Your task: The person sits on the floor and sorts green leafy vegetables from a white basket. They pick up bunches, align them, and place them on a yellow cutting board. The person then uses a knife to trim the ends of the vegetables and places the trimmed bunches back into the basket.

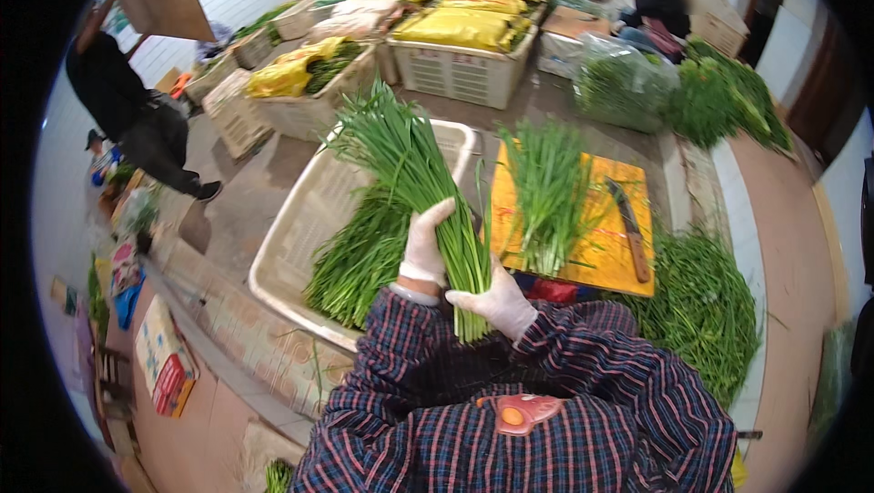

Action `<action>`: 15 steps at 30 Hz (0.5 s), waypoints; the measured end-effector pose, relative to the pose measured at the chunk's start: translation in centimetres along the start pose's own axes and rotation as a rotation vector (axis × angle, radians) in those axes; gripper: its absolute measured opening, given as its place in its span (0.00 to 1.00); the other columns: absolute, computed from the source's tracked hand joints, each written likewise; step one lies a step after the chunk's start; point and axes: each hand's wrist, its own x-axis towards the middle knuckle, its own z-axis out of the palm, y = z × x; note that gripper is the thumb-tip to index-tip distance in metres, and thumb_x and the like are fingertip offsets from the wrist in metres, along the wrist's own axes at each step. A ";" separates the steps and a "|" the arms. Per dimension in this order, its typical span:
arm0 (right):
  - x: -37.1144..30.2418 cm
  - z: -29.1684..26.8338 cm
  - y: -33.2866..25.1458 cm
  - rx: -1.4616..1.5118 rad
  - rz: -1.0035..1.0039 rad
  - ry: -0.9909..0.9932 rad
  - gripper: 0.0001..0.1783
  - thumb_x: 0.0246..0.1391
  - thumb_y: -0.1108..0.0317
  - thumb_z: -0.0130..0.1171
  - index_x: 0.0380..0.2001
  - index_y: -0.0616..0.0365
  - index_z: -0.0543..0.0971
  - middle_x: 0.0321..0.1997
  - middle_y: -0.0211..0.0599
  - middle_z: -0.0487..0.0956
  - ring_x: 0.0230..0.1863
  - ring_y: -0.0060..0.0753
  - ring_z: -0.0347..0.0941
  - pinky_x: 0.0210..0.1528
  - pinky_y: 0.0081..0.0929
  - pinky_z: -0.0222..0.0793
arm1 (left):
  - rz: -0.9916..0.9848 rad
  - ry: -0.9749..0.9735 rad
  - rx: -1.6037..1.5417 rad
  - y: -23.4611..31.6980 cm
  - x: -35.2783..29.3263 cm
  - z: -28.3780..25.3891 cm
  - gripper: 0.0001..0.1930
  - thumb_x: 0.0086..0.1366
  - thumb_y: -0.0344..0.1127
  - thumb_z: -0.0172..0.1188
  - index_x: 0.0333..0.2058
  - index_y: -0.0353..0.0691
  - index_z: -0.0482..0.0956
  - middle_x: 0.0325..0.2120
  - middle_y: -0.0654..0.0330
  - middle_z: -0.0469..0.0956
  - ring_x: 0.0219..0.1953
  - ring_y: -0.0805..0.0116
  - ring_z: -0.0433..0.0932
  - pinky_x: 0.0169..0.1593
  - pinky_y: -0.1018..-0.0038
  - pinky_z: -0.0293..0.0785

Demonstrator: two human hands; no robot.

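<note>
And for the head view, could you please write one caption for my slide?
Gloved left hand and right hand hold a bunch of leafy greens beside a yellow board bearing a knife.

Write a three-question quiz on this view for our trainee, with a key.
1. True or false: the tip of the knife points away from the person.
2. What do the gloved left hand and right hand hold together? A) a cardboard box; B) a bunch of long green stalks; C) a plastic bag.
3. Fill in: the white crate stands to the ____ of the yellow board.

Key: 1. True; 2. B; 3. left.
</note>
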 end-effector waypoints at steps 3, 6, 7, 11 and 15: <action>1.5 -2.8 -0.8 0.139 -0.029 0.222 0.34 0.41 0.71 0.67 0.52 0.63 0.63 0.44 0.37 0.74 0.45 0.30 0.71 0.50 0.25 0.67 | -0.192 0.013 0.024 -0.7 5.2 5.1 0.10 0.59 0.36 0.54 0.35 0.37 0.77 0.27 0.58 0.79 0.27 0.67 0.77 0.33 0.72 0.75; 3.3 -6.0 -6.4 0.115 0.055 0.384 0.28 0.44 0.74 0.64 0.49 0.62 0.65 0.41 0.36 0.76 0.41 0.29 0.73 0.47 0.26 0.70 | 0.008 -0.201 0.222 -0.3 10.2 10.6 0.11 0.57 0.36 0.58 0.36 0.37 0.77 0.27 0.59 0.79 0.28 0.68 0.77 0.34 0.74 0.75; 3.7 -7.7 -6.8 0.116 0.060 0.446 0.27 0.44 0.74 0.64 0.48 0.62 0.66 0.40 0.35 0.76 0.39 0.28 0.73 0.45 0.26 0.71 | -0.080 -0.266 0.227 -0.5 11.8 12.6 0.12 0.57 0.36 0.59 0.38 0.37 0.77 0.29 0.60 0.79 0.29 0.69 0.77 0.35 0.74 0.75; 4.5 -11.9 -8.6 0.152 0.034 0.638 0.21 0.44 0.74 0.65 0.42 0.62 0.70 0.34 0.35 0.77 0.33 0.28 0.74 0.38 0.25 0.72 | -0.028 -0.421 0.385 -1.9 16.0 16.0 0.25 0.59 0.46 0.60 0.50 0.38 0.68 0.40 0.59 0.76 0.39 0.70 0.75 0.43 0.72 0.73; 4.9 -15.1 -2.5 -0.079 0.045 0.832 0.23 0.44 0.73 0.64 0.43 0.66 0.69 0.36 0.39 0.77 0.35 0.33 0.74 0.42 0.28 0.71 | 0.105 0.086 0.729 -5.5 15.1 8.7 0.43 0.55 0.53 0.60 0.59 0.29 0.54 0.47 0.49 0.71 0.51 0.61 0.68 0.56 0.68 0.61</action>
